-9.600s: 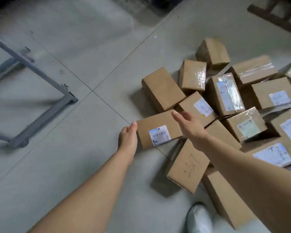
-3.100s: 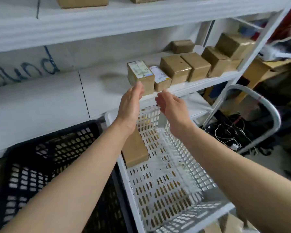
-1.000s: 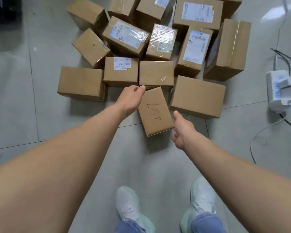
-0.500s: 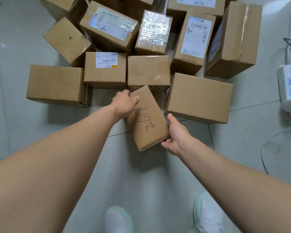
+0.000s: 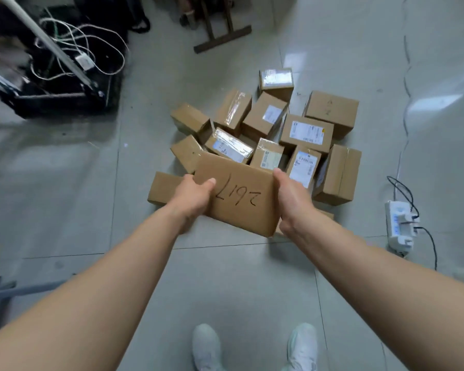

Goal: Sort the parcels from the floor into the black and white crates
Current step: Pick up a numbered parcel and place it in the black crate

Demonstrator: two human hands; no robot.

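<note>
A brown cardboard parcel with "2617" handwritten on top is held up off the floor, in front of me. My left hand grips its left end and my right hand grips its right end. Behind it, several more cardboard parcels lie in a heap on the grey tiled floor, some with white labels and shiny tape. One plain parcel lies flat on the floor just left of my left hand. Neither crate is in view.
A white power strip with black cables lies on the floor at the right. A black frame with tangled white cords stands at the upper left. A dark wooden stand foot is at the top. My white shoes are below.
Both hands closed on the "2617" parcel and lifted it off the floor. It turned crosswise. My view rose and pulled back from the heap.
</note>
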